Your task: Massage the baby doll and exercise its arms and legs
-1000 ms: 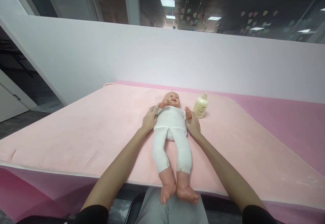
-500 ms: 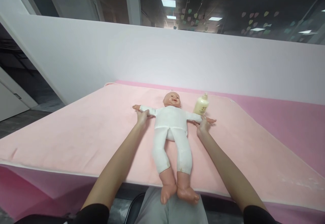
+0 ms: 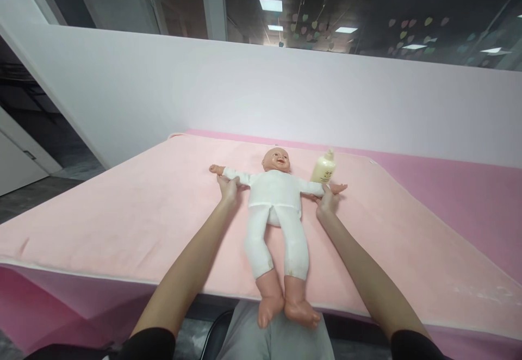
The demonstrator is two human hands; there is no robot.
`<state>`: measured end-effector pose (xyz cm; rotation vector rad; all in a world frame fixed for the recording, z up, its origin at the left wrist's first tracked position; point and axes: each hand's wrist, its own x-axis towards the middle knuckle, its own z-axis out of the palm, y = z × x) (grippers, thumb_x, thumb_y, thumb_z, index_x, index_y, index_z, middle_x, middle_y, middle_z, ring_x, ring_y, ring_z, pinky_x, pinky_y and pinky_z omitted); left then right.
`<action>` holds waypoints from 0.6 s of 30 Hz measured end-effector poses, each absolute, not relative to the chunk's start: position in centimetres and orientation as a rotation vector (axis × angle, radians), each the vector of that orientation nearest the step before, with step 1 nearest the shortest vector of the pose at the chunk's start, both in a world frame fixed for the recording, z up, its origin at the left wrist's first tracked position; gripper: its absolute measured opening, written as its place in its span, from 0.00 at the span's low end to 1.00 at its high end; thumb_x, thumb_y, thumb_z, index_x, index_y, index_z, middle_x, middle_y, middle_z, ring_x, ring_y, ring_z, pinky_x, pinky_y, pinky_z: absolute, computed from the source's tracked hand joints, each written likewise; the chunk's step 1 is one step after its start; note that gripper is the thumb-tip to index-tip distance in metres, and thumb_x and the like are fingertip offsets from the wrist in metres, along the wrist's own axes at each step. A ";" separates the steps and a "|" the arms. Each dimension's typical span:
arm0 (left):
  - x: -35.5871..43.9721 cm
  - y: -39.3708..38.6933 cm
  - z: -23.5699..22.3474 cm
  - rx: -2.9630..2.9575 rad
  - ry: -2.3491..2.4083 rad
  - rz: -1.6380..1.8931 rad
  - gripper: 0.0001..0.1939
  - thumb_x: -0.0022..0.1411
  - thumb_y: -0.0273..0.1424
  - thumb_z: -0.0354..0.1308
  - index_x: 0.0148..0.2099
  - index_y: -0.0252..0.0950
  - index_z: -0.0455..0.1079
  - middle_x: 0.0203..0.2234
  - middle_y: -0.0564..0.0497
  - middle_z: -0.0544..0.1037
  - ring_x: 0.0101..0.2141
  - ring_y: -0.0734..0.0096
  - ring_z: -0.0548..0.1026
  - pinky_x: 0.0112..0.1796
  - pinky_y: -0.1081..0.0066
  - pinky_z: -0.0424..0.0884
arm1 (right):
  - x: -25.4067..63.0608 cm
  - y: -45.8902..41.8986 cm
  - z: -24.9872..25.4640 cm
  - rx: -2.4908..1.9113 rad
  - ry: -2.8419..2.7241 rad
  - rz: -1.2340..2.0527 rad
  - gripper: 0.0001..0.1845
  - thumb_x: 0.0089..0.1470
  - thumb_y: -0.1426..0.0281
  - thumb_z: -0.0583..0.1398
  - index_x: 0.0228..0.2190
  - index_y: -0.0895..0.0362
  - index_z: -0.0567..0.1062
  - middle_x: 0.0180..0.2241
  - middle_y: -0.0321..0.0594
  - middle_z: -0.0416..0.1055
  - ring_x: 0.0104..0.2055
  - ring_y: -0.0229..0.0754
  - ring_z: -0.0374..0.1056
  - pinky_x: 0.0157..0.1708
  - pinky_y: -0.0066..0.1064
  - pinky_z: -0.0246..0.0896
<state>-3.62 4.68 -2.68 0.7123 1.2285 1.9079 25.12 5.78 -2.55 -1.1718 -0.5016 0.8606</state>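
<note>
A baby doll (image 3: 274,192) with a white cloth body lies on its back on a pink padded mat (image 3: 122,213). Its head points away from me, and its bare feet reach over the mat's near edge. Both of its arms stretch out sideways. My left hand (image 3: 229,188) is closed around the doll's arm on the left, near the wrist. On the other side my right hand (image 3: 327,202) grips the arm on the right, also close to the wrist. Some fingers are hidden under the arms. Just behind that right arm stands a pale yellow pump bottle (image 3: 324,167).
A white wall (image 3: 261,88) rises behind the mat, with a dark window (image 3: 367,12) above it. Pink surface (image 3: 460,202) borders the mat on the right. My knees (image 3: 281,338) are beneath the near edge. A doorway opens at the far left.
The doll's arm on the left has shifted slightly outward and up in the picture, and the hand on the right has lifted a little. The body and bottle stay put.
</note>
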 end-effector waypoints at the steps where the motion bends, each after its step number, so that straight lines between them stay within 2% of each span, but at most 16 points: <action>1: -3.4 4.5 -2.6 0.752 1.273 1.876 0.44 0.54 0.22 0.58 0.68 0.47 0.44 0.42 0.48 0.72 0.30 0.74 0.75 0.26 0.74 0.73 | 24.9 5.6 -2.5 -1.177 -0.532 0.847 0.37 0.44 0.65 0.61 0.57 0.52 0.59 0.55 0.48 0.67 0.42 0.45 0.74 0.27 0.34 0.74; 5: -3.0 4.1 -2.7 1.040 1.391 1.740 0.48 0.55 0.29 0.60 0.72 0.47 0.41 0.44 0.46 0.73 0.30 0.72 0.74 0.23 0.76 0.68 | 23.9 5.0 -2.9 -1.174 -0.764 0.729 0.32 0.40 0.63 0.63 0.49 0.55 0.67 0.47 0.45 0.72 0.41 0.45 0.73 0.30 0.31 0.71; 9: -3.5 4.6 -3.6 1.372 1.476 1.672 0.44 0.57 0.30 0.58 0.72 0.44 0.46 0.40 0.48 0.73 0.33 0.68 0.74 0.31 0.71 0.72 | 23.6 5.2 -3.6 -1.117 -0.886 0.662 0.30 0.40 0.61 0.64 0.47 0.56 0.71 0.44 0.42 0.74 0.41 0.43 0.71 0.38 0.34 0.70; 12: -3.6 4.9 -4.0 1.640 1.596 1.582 0.38 0.57 0.26 0.53 0.70 0.44 0.55 0.43 0.46 0.69 0.43 0.63 0.73 0.43 0.63 0.73 | 23.8 5.5 -3.9 -1.149 -1.013 0.627 0.28 0.42 0.61 0.63 0.47 0.58 0.73 0.42 0.41 0.75 0.42 0.44 0.69 0.43 0.37 0.68; 14: -3.3 5.0 -4.1 1.844 1.639 1.512 0.35 0.55 0.21 0.50 0.65 0.45 0.64 0.47 0.45 0.67 0.50 0.60 0.69 0.52 0.59 0.69 | 23.9 5.3 -3.7 -1.183 -1.193 0.558 0.28 0.45 0.63 0.62 0.49 0.58 0.73 0.42 0.41 0.74 0.43 0.45 0.68 0.45 0.37 0.66; 18: -2.6 4.7 -4.0 2.113 1.639 1.396 0.34 0.52 0.16 0.46 0.55 0.46 0.75 0.53 0.45 0.65 0.52 0.59 0.65 0.58 0.53 0.63 | 23.5 4.2 -2.4 -1.400 -1.767 0.330 0.30 0.50 0.70 0.57 0.56 0.52 0.71 0.41 0.40 0.70 0.42 0.43 0.66 0.41 0.31 0.62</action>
